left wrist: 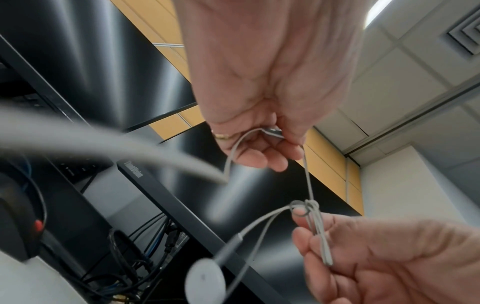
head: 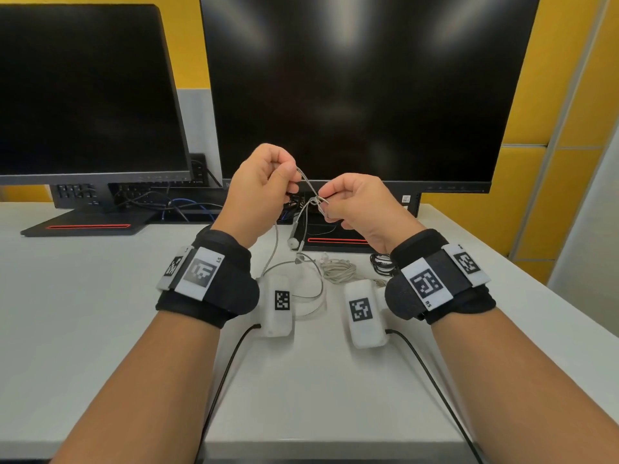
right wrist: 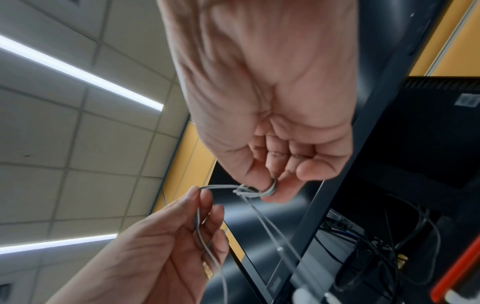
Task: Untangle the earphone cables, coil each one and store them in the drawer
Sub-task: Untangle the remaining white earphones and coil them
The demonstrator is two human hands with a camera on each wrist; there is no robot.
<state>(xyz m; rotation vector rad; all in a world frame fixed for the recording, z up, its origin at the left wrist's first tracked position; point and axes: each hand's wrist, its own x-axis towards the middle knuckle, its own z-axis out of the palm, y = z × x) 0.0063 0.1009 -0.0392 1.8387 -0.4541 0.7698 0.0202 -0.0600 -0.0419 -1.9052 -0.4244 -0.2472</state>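
The grey earphone cable (head: 303, 226) is held raised above the table (head: 100, 296), a knot (left wrist: 307, 206) still in it. Your left hand (head: 258, 192) pinches one strand; your right hand (head: 358, 205) pinches the cable at the knot. A white coiled cable (head: 338, 269) and a black one (head: 382, 264) lie on the table beneath.

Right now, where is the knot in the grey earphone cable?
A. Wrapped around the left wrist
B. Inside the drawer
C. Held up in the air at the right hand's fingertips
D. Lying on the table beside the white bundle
C: the knot sits at the right hand, raised above the table, while the left hand pinches the grey earphone cable higher up.
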